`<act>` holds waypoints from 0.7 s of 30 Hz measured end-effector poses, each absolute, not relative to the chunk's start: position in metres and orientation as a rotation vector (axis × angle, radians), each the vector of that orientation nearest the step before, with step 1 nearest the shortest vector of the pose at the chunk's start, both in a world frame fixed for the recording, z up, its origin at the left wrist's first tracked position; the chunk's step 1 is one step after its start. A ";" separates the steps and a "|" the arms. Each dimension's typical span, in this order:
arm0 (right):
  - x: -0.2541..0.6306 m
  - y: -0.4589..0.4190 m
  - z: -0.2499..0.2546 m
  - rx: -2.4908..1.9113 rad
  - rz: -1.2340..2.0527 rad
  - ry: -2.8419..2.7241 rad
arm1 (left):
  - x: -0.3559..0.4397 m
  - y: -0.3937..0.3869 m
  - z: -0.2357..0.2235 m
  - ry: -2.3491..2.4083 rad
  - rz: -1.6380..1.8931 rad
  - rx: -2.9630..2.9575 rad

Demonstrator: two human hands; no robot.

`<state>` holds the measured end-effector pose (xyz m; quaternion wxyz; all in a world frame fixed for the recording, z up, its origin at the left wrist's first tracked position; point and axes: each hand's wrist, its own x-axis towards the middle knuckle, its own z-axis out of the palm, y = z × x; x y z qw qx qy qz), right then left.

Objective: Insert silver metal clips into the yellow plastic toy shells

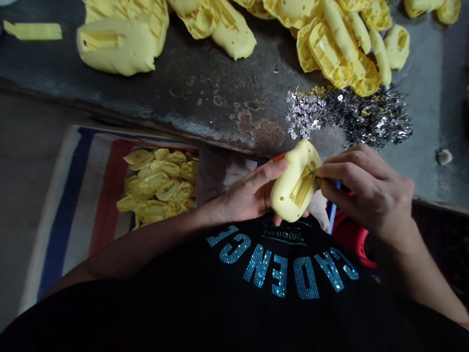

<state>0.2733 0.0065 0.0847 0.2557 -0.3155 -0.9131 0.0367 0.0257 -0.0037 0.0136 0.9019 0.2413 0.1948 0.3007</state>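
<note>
Nearest, a black shirt (234,303) with glittering blue letters. Just above it, off the near edge of the desk, a pale yellow shell (291,188), held tilted, its long recessed slot facing up; small round holes in the casing. Left hand (252,190) wraps it from the left side: thumb pressed on the upper face, other fingers curled beneath, closed to the shell's width. Right hand (366,183) comes in from the right, thumb and forefinger pinched together at the slot's upper end, on a small dark piece (311,172), too small to identify. Bit of orange (279,157) behind the shell, by the left thumb. Below the desk, right: a red rounded object (362,247), partly hidden by the right forearm. Below the desk, left: striped sheet (73,195) in white, blue and red, many yellow pieces (157,188) heaped beside its red stripe. On the desk (146,98), along the near edge right of centre, a spread of tiny shiny metal bits (381,120); farther right, a small whitish lump (444,157). Beyond the bits, a heap of yellow casings (337,49), overlapping. Toward the far left corner, larger yellow mouldings (120,46) and a flat yellow strip (38,31).
</note>
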 end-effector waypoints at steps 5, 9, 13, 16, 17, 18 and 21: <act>0.273 0.006 0.089 -0.868 0.041 -2.574 | 0.026 -0.005 0.014 0.404 0.625 0.488; 0.274 0.005 0.087 -0.913 0.131 -2.553 | 0.028 -0.005 0.011 0.399 0.645 0.485; 0.273 -0.001 0.080 -0.951 0.200 -2.389 | 0.028 -0.003 0.006 0.378 0.646 0.477; 0.273 -0.008 0.072 -1.013 0.206 -2.242 | 0.028 -0.003 0.005 0.376 0.650 0.471; 0.273 -0.011 0.068 -1.038 0.203 -2.212 | 0.028 -0.003 0.005 0.379 0.655 0.477; 0.273 -0.013 0.064 -1.059 0.193 -2.192 | 0.029 -0.003 0.005 0.386 0.662 0.485; 0.275 -0.019 0.050 -1.079 0.126 -2.166 | 0.030 -0.004 0.009 0.401 0.683 0.500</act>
